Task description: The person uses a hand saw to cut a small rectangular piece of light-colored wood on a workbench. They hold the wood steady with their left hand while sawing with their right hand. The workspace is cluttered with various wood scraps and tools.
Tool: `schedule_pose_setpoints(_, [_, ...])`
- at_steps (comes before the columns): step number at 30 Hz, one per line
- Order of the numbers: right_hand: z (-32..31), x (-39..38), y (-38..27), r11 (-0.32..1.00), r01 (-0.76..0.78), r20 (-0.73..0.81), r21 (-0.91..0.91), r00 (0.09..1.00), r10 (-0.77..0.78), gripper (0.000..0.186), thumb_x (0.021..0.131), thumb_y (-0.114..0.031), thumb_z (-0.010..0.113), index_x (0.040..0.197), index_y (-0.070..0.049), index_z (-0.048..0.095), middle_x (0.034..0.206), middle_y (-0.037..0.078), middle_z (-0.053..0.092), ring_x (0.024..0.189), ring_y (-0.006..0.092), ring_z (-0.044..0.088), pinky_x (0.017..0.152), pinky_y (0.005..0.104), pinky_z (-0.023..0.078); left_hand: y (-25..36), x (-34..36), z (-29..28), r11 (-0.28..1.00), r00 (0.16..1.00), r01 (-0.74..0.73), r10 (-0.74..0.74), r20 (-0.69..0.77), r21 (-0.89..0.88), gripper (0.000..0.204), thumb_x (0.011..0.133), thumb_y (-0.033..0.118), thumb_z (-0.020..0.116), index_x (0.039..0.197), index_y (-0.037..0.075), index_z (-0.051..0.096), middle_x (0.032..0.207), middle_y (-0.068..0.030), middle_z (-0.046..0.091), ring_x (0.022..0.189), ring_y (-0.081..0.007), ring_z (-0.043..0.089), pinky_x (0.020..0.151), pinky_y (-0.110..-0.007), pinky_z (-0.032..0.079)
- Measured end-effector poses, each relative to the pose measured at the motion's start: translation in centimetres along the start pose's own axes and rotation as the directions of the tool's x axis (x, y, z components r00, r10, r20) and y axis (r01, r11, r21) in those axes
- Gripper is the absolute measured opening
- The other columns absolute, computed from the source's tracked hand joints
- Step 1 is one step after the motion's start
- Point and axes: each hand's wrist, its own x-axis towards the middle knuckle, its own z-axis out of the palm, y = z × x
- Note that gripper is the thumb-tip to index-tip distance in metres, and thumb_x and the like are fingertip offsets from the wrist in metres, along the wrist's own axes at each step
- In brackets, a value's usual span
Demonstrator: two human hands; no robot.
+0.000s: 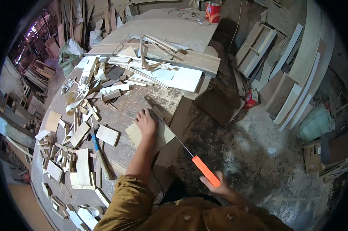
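Note:
My left hand (146,123) presses on a pale plywood piece (163,138) at the bench's edge, fingers curled at its far side. My right hand (216,184) is closed round the orange handle (201,166) of a long, thin-bladed saw (181,142), whose blade runs diagonally along the piece's right side toward a short wooden strip (157,111). Left of my left hand lie a small white-faced board (107,135) and a long tool with a blue section (95,143); what kind of tool it is, I cannot tell.
The cluttered bench (120,158) carries several offcuts (81,166) and, farther back, long white boards (185,80) and a red can (213,11). Boards lean at the right (287,96) beside a greenish sack (316,123), another red can (251,98) and a cardboard box (311,156).

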Motion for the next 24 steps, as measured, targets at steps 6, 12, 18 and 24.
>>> schedule_pose_setpoints(6, [3.6, 9.0, -0.4, 0.993, 0.109, -0.050, -0.050, 0.993, -0.111, 0.028, 0.084, -0.025, 0.069, 0.075, 0.001, 0.060, 0.058, 0.017, 0.056, 0.053, 0.0300, 0.060, 0.049, 0.0361, 0.044, 0.6, 0.1, 0.1, 1.000, 1.000, -0.015, 0.016, 0.023, -0.005, 0.026, 0.084, 0.016, 0.050, 0.107, 0.005, 0.056, 0.107, -0.0158, 0.054, 0.105, -0.0332, 0.050, 0.089, -0.046, 0.038])
schedule_pose_setpoints(12, [0.5, 0.7, -0.9, 0.993, -0.093, -0.017, 0.072, 0.995, 0.094, 0.020, 0.084, -0.019, 0.070, 0.085, 0.000, 0.063, 0.059, 0.008, 0.056, 0.055, 0.0154, 0.056, 0.053, 0.0326, 0.044, -0.1, -0.3, -0.3, 0.999, 0.999, -0.031, 0.031, -0.012, -0.008, 0.028, 0.082, 0.012, 0.048, 0.107, 0.004, 0.055, 0.107, -0.0147, 0.053, 0.103, -0.0324, 0.050, 0.089, -0.045, 0.038])
schedule_pose_setpoints(18, [2.6, 6.7, 0.8, 0.996, -0.056, -0.034, -0.068, 0.998, 0.054, 0.032, 0.086, -0.029, 0.068, 0.075, 0.000, 0.058, 0.057, 0.011, 0.052, 0.050, 0.0191, 0.050, 0.051, 0.0345, 0.042, -0.4, 0.0, 0.1, 0.998, 0.997, -0.067, 0.067, 0.027, -0.004, 0.030, 0.081, 0.013, 0.050, 0.108, 0.004, 0.055, 0.109, -0.0146, 0.054, 0.106, -0.0327, 0.049, 0.090, -0.045, 0.038])
schedule_pose_setpoints(24, [3.3, 9.0, 1.7, 0.999, 0.044, -0.032, -0.010, 0.999, -0.044, 0.036, 0.084, -0.030, 0.070, 0.071, 0.001, 0.057, 0.057, 0.011, 0.054, 0.050, 0.0201, 0.050, 0.049, 0.0345, 0.041, -0.3, 0.4, 0.3, 1.000, 0.998, -0.028, 0.028, -0.051, 0.000, 0.023, 0.085, 0.014, 0.045, 0.104, 0.004, 0.056, 0.101, -0.0152, 0.056, 0.103, -0.0325, 0.050, 0.088, -0.046, 0.037])
